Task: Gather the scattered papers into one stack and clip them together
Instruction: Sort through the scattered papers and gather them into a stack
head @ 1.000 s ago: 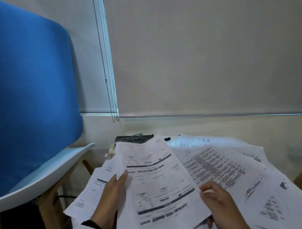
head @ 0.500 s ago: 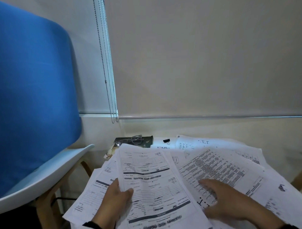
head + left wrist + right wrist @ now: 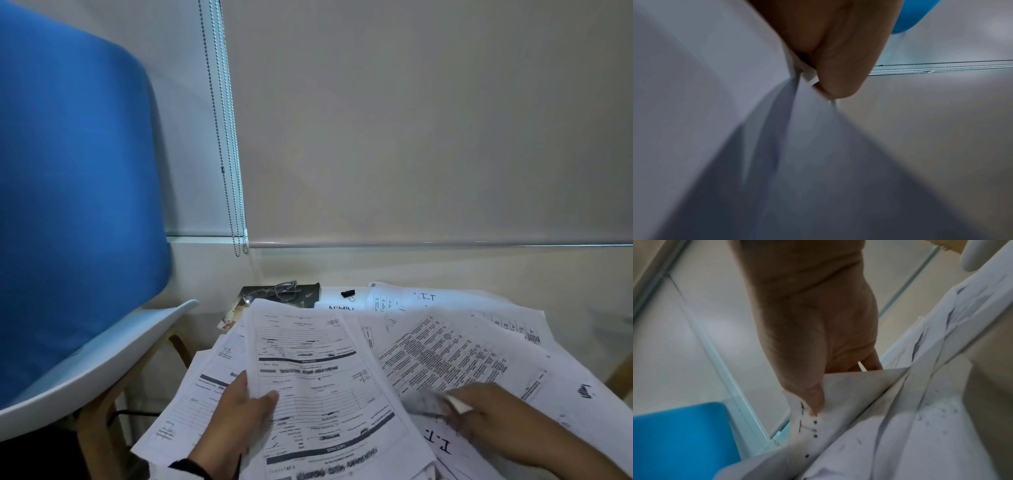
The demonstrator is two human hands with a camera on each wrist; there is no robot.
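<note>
Printed papers [image 3: 455,356] lie fanned and overlapping across the table. My left hand [image 3: 263,401] grips a sheaf of forms [image 3: 325,383] by its left edge, thumb on top. In the left wrist view the thumb [image 3: 838,68] pinches several sheet edges [image 3: 809,79]. My right hand [image 3: 459,407] pinches the lifted corner of a sheet marked "I.T" [image 3: 438,442], just right of the sheaf. In the right wrist view the thumb [image 3: 816,402] lies on that sheet [image 3: 846,391], with fingers behind it. A small black binder clip [image 3: 347,293] sits at the far edge of the papers.
A pair of glasses [image 3: 277,291] rests on a dark book [image 3: 310,296] at the table's far left corner. A blue chair [image 3: 68,205] with a white shell stands close on the left. A bead chain [image 3: 222,137] hangs by the blind behind.
My right hand let go of the sheaf, moved right onto the spread papers and now lifts the corner of the "I.T" sheet. The left hand lowered the sheaf slightly.
</note>
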